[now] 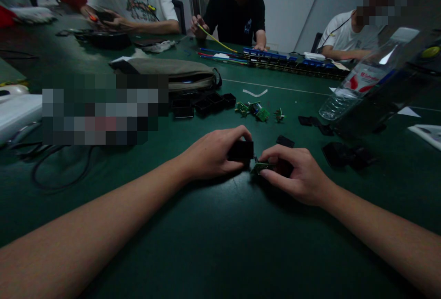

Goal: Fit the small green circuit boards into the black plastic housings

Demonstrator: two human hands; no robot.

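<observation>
Between thumb and fingers, my left hand (217,154) grips a small black plastic case (241,150), just above the green table (193,239). My right hand (299,172) pinches a small green circuit board (260,166), with a thin dark part standing up at its left end. Case and board are close together; whether they touch I cannot tell. A black flat piece (285,141) lies just behind my right hand. Farther back are several loose circuit boards (260,111) and, to their left, several open black cases (210,103).
A tilted clear water bottle (361,78) and more black pieces (339,154) are at the right. Behind the cases rests a grey-brown pouch (165,70). A black cable (62,188) loops at the left. Three people sit across the table, one holding a yellow cable (217,39).
</observation>
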